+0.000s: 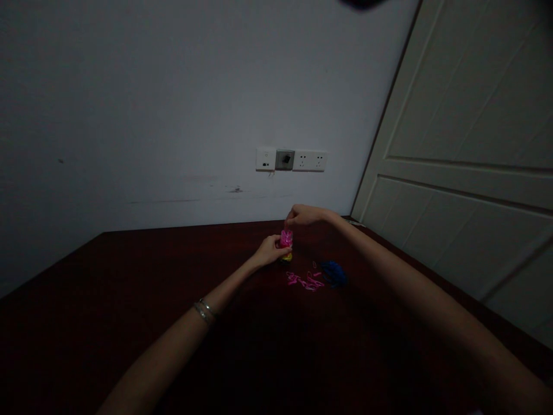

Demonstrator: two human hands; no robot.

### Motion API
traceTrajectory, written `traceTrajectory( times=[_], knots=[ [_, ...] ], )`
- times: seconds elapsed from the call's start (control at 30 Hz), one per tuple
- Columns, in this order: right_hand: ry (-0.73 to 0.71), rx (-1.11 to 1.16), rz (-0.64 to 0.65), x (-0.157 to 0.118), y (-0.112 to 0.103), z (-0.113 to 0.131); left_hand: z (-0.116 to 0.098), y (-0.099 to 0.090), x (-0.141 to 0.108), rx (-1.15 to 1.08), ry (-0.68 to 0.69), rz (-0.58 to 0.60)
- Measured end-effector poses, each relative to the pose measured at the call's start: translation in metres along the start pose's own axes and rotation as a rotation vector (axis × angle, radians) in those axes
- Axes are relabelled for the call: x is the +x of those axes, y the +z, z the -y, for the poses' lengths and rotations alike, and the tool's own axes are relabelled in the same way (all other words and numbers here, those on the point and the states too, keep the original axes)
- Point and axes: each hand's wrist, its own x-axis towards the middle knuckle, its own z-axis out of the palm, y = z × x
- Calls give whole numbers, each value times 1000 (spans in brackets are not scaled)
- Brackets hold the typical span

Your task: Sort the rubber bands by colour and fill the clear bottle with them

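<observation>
My left hand (268, 250) is wrapped around a small see-through jar (286, 237) that stands upright on the dark red table. Pink shows in the jar's upper part and yellow near its bottom. Just above the jar's mouth is my right hand (302, 215), fingers pinched together and pointing down; what they hold, if anything, is too small to tell. Several pink rubber bands (311, 282) lie loose on the table in front of the jar. Beside them, to the right, rests a bundle of blue bands or strands (334, 273).
The dark red table (173, 271) reaches back to a pale wall (173, 104). A row of sockets and switches (302, 161) is set in the wall behind the jar. A white panelled door (466, 144) stands along the right side. The light is dim.
</observation>
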Motion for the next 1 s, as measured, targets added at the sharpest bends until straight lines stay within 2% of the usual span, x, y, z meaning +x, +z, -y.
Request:
traceTrajectory(
  times=[0.2, 0.37, 0.5, 0.63, 0.83, 0.93, 1.0],
  knots=[
    [-105, 111, -35, -17, 5, 9, 0, -1, -1, -31, -16, 34],
    [49, 31, -9, -15, 21, 10, -5, -5, -1, 29, -29, 70],
    [92, 1, 44, -4, 28, 9, -9, -9, 1, -2, -69, 110],
    [69, 35, 35, 1, 23, 8, -11, -12, 3, -123, -102, 175],
    [-8, -39, -82, -7, 8, 9, -12, -8, 7, -262, -61, 148],
    [-11, -1, -118, -14, 5, 13, -12, -15, 6, -188, -44, 213],
    [-18, 38, -123, -20, 3, 14, -12, -26, 4, -9, -5, 262]
  ],
)
